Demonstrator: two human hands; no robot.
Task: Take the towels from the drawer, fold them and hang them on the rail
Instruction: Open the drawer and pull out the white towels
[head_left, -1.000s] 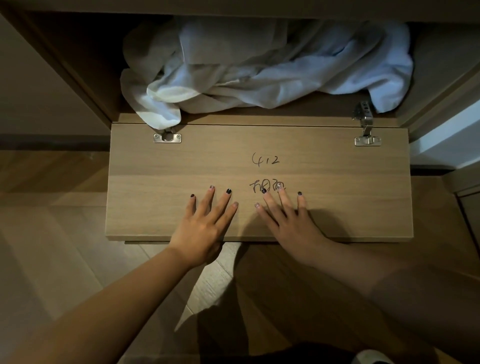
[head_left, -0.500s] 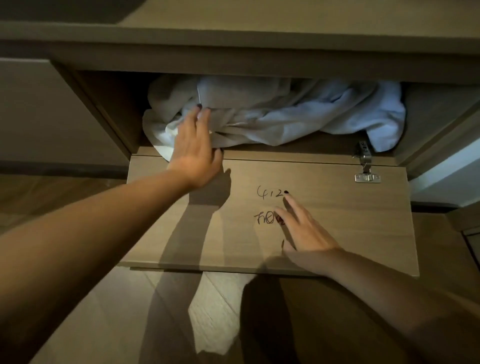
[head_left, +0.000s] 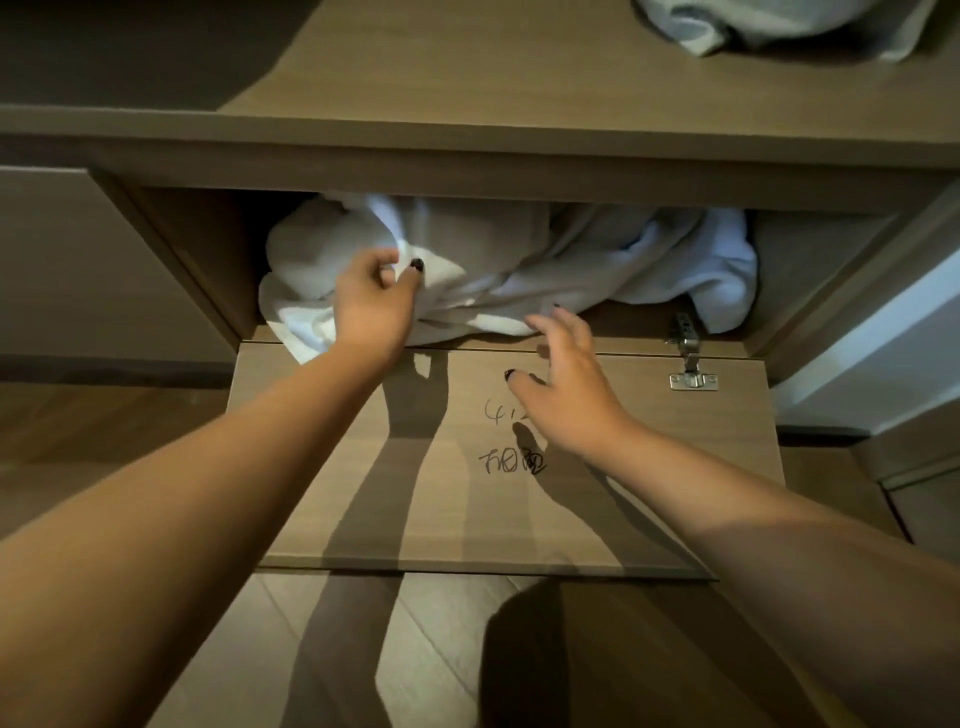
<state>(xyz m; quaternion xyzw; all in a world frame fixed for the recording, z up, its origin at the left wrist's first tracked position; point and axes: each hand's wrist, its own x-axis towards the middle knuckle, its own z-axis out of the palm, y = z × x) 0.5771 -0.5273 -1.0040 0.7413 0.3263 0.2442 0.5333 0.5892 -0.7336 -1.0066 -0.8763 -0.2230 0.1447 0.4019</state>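
A heap of crumpled white towels (head_left: 545, 260) fills the open compartment behind the folded-down wooden door (head_left: 597, 509). My left hand (head_left: 376, 301) reaches into the left end of the heap and pinches a fold of white towel between thumb and fingers. My right hand (head_left: 563, 384) hovers with spread, relaxed fingers over the door's hinge edge, just in front of the towels, holding nothing. No rail is in view.
Another pale towel (head_left: 769, 23) lies on the cabinet top (head_left: 467, 78) at the upper right. A metal hinge (head_left: 691, 358) sits at the door's right end. Black handwriting (head_left: 511, 462) marks the door. Wooden floor (head_left: 104, 441) lies below and left.
My left hand went from resting flat against the towels to pinching a fold. My right hand lifted off the door and moved forward to the towels' edge. The view tilted upward.
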